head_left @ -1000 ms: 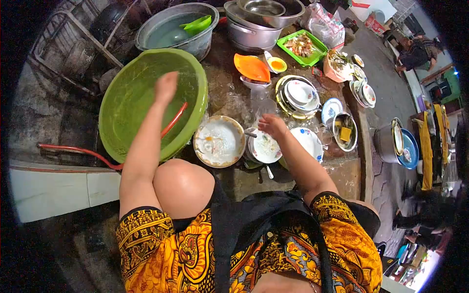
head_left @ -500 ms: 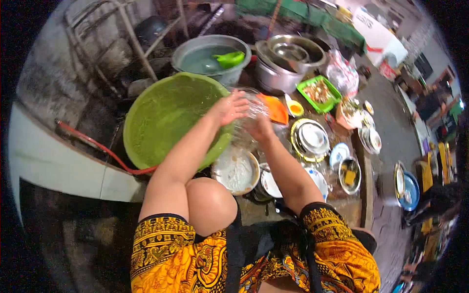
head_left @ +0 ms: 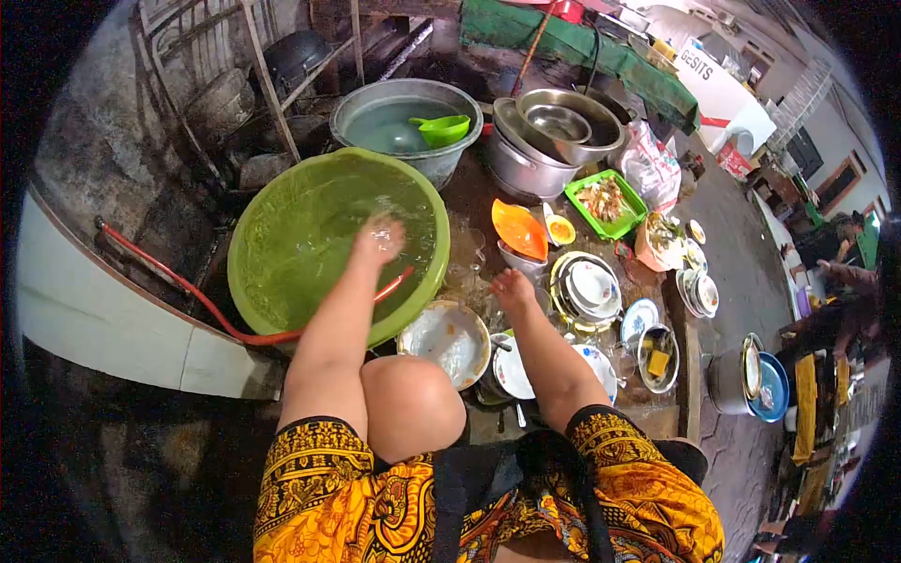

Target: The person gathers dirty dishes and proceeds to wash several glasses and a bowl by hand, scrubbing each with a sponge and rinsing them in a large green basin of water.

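Observation:
My left hand reaches into the water of a large green basin. Splashing hides its fingertips, so I cannot make out whether it grips anything. The red hose lies over the basin's near rim, its end inside. My right hand is held out with fingers apart and nothing visible in it, beside several clear glasses on the wet floor. Just beyond it sits an orange dish on top of a bowl. A white basin with a stained rim stands between my forearms.
Behind the green basin is a grey tub of water with a green dipper. Large metal pots, a green tray of scraps, stacked bowls and a metal bowl spread to the right. A low tiled wall runs left.
My hands have moved apart from the clear object between them. The left went left into the green basin's water; the right came lower, towards the glasses. The view shifted slightly.

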`<control>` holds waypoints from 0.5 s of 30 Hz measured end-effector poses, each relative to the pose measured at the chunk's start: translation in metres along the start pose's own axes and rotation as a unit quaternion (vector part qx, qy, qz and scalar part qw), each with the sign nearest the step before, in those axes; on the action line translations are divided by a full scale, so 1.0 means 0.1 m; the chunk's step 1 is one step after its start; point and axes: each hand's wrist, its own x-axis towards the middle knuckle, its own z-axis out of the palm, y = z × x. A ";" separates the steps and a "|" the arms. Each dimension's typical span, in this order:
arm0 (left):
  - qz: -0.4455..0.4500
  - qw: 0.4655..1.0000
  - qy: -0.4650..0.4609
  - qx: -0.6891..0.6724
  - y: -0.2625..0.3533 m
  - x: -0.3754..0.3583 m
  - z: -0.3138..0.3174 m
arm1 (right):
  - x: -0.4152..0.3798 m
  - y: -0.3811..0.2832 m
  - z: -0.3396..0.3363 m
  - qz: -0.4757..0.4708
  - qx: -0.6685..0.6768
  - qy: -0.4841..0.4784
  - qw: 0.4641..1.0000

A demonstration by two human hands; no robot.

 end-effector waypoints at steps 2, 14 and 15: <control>0.046 0.979 0.156 0.120 -0.47 0.27 0.96 | 0.14 -0.09 0.24 -0.009 0.035 -0.159 0.987; 0.285 0.301 0.454 0.789 0.55 -0.59 0.39 | -0.31 -0.12 -0.03 -0.008 -0.003 -0.100 0.995; 0.209 0.264 0.515 0.788 0.65 -0.83 0.30 | -0.28 0.05 -0.25 0.052 0.020 -0.098 0.994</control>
